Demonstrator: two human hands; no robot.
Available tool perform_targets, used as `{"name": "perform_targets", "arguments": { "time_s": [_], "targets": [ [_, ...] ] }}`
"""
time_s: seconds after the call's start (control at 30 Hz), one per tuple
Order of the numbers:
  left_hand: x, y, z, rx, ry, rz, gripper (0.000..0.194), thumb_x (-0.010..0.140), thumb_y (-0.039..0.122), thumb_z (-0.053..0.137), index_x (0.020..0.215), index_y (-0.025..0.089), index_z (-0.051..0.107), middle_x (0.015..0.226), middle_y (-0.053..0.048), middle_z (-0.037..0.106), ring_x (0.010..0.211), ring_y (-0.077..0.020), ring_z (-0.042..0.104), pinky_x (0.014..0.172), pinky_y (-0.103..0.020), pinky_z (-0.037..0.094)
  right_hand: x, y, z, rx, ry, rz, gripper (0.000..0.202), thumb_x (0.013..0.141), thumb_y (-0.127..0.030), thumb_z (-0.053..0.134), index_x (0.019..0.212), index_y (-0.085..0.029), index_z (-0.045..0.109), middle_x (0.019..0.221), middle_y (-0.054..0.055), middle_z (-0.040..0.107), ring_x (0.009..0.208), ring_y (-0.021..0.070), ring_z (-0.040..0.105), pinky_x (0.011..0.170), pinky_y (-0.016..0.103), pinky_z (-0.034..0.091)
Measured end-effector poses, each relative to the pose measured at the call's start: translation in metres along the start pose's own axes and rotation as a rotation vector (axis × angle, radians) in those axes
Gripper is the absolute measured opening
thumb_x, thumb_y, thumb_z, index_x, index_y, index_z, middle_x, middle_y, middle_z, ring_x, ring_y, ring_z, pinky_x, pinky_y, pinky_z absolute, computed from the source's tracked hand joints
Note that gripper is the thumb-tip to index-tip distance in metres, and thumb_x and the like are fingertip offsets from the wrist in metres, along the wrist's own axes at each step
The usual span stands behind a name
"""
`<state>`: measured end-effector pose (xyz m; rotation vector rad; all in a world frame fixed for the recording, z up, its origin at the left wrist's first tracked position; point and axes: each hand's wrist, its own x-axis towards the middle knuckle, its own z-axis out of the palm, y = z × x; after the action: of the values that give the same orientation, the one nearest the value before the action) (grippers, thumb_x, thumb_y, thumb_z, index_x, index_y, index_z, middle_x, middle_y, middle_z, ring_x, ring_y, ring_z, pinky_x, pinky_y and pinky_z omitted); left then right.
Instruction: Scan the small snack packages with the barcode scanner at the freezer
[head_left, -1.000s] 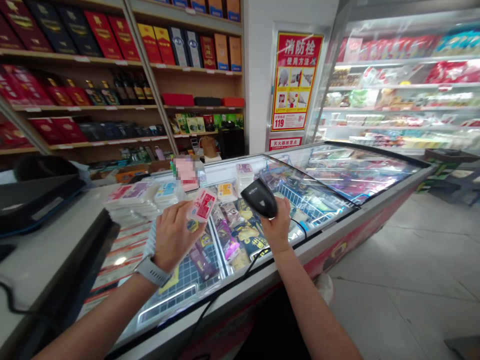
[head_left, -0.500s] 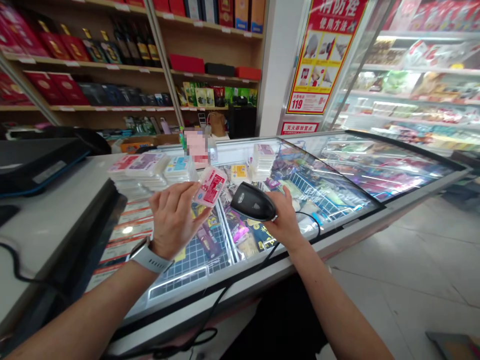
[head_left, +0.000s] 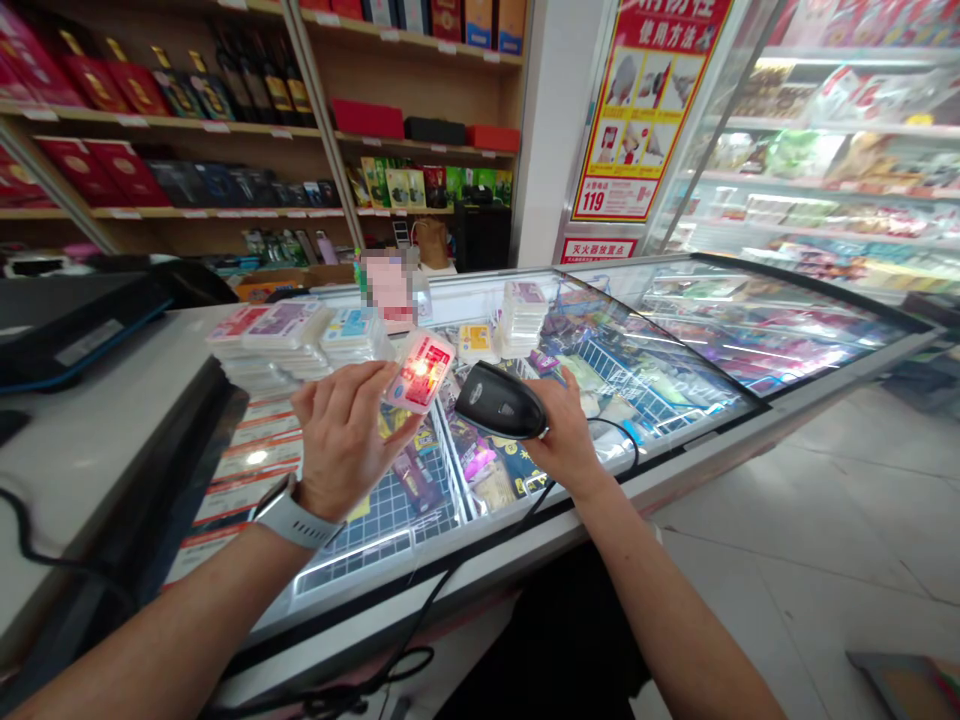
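My left hand (head_left: 349, 425), with a watch on its wrist, holds a small clear pack with a red label (head_left: 421, 372) by its left edge, over the glass-topped freezer. A bright red light glows on the label. Wrapped in my right hand (head_left: 562, 425) is a black handheld scanner (head_left: 501, 402), its head facing the pack, with a small gap between them. Behind my left hand stand stacked packs with purple and red labels (head_left: 281, 325) and blue-labelled ones (head_left: 351, 330). A yellow-labelled pack (head_left: 476, 343) lies beside a taller stack (head_left: 523, 318).
The glass freezer (head_left: 675, 420) holds wire baskets of goods. The scanner's black cable (head_left: 450, 580) runs across its front edge. On the left are a counter (head_left: 161, 400) and a black device (head_left: 75, 320). Shelves (head_left: 202, 130) with bottles and boxes stand behind.
A bright red light now shows on the pack's label. The scanner and both hands have shifted very slightly left in the view; the grips are the same.
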<state>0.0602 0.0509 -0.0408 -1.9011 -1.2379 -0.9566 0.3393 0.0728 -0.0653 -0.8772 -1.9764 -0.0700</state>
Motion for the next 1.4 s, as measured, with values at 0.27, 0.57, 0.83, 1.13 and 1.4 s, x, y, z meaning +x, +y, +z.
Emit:
{"name": "perform_targets", "arguments": {
  "time_s": [0.27,0.57,0.83,1.13,1.4],
  "targets": [
    [-0.001,0.001,0.0,-0.024,-0.034,-0.039,0.059,0.079,0.041,0.073,0.131,0.02,0.053,0.123,-0.013,0.066,0.113,-0.0308,0.06,0.098,-0.046,0.035,-0.001,0.001,0.001,-0.007,0.014,0.006,0.033,0.09,-0.036,0.057,0.119,-0.022,0.057,0.11,0.009,0.07,0.105,0.0277,0.066,0.118,0.059,0.022],
    [0.022,-0.034,-0.001,-0.049,0.059,-0.387,0.06,0.078,0.049,0.072,0.129,0.024,0.055,0.146,-0.014,0.047,0.136,-0.0382,0.041,0.109,-0.061,0.03,-0.002,0.002,0.003,0.007,0.049,-0.001,0.031,0.091,-0.038,0.056,0.117,-0.021,0.057,0.108,0.01,0.07,0.103,0.0273,0.066,0.118,0.058,0.021],
    [0.026,-0.063,0.02,-0.009,0.05,-0.467,0.054,0.078,0.057,0.068,0.116,0.02,0.062,0.141,-0.012,0.051,0.131,-0.0414,0.044,0.103,-0.067,0.032,-0.001,0.001,0.003,0.009,0.058,-0.007,0.032,0.09,-0.036,0.056,0.119,-0.021,0.056,0.109,0.01,0.07,0.101,0.0272,0.067,0.117,0.059,0.02],
    [0.024,-0.063,0.017,0.019,0.05,-0.384,0.066,0.081,0.053,0.066,0.138,0.023,0.05,0.148,-0.015,0.046,0.132,-0.0448,0.041,0.103,-0.066,0.03,-0.002,0.001,0.002,0.021,0.058,0.008,0.032,0.09,-0.035,0.056,0.118,-0.021,0.057,0.109,0.01,0.07,0.103,0.0274,0.067,0.118,0.058,0.02],
    [0.022,-0.008,0.009,-0.126,-0.071,-0.236,0.044,0.089,0.044,0.058,0.127,0.021,0.056,0.126,-0.014,0.063,0.119,-0.0316,0.057,0.102,-0.048,0.037,-0.003,0.004,0.001,-0.024,0.208,0.05,0.027,0.092,-0.038,0.054,0.112,-0.021,0.058,0.101,0.008,0.07,0.097,0.0254,0.067,0.116,0.058,0.025]
  ]
}}
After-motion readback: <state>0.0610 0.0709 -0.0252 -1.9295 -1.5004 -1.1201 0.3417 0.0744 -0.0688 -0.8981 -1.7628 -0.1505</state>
